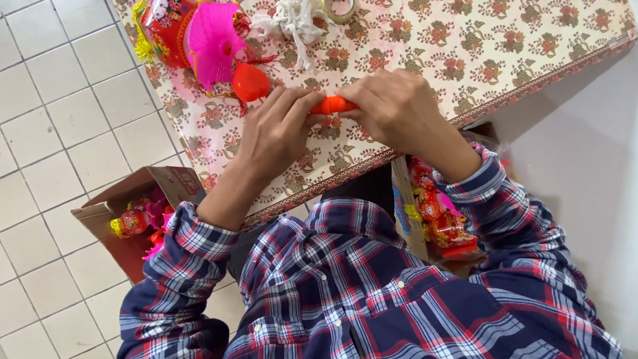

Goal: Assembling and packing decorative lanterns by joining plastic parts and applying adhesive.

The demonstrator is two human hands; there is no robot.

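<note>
Nearest the camera, plaid sleeves in blue, red and white reach forward onto the table with the floral-patterned cloth [505, 53], the landmark for all else. Below the table's near edge, on the tiled floor, stand an open brown cardboard box of red and pink ornaments [133, 213] on the left and a second cardboard box of red and yellow ornaments [435, 216] on the right. Over the cloth near that edge, the left hand [279, 129] and the right hand [399, 110] both pinch a small orange plastic piece [333, 105] held between their fingertips. Just beyond the left hand lies a red heart-shaped plastic piece [250, 82]. Farther across the table sit a bright pink paper fan ornament [212, 40], a tangle of white cord [296, 23] and a roll of clear tape [339, 10].
</note>
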